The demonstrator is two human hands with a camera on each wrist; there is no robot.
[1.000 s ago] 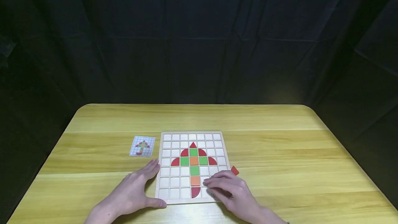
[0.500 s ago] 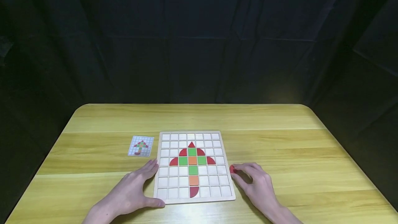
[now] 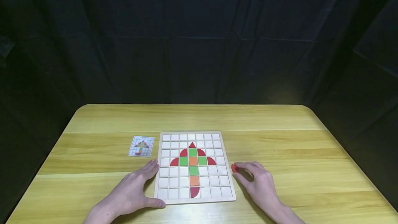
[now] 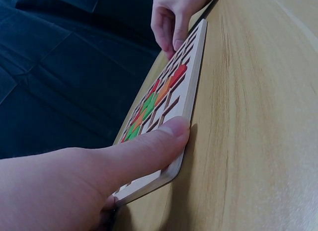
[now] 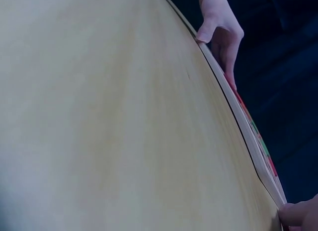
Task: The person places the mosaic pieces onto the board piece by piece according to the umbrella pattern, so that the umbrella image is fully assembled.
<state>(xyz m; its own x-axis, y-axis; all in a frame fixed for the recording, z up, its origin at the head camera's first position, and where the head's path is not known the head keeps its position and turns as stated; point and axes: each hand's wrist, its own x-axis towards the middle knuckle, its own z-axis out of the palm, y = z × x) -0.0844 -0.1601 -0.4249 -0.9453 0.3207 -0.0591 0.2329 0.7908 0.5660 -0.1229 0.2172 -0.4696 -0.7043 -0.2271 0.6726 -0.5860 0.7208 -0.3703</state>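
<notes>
A wooden grid board (image 3: 205, 200) lies flat in the middle of the table. Red, green and orange tiles form an arrow-like figure on it, topped by a red triangle (image 3: 192, 145), with a red quarter-circle tile (image 3: 194, 193) in the nearest row. My left hand (image 3: 130, 193) rests at the board's near left corner, fingers along the left edge; its thumb (image 4: 154, 149) presses the near edge. Beside the board's right edge my right hand (image 3: 258, 182) pinches a red quarter-circle piece (image 3: 234, 168) between thumb and index finger. Those fingers cover part of the piece.
A small printed card (image 3: 141, 146) with a similar coloured figure lies left of the board. The wooden table (image 3: 295, 148) has rounded far corners. Behind it hangs a dark curtain (image 3: 199, 44).
My right hand has gone from above the board's lower right to the red piece beside the right edge and now pinches it. The left hand has stayed at its corner.
</notes>
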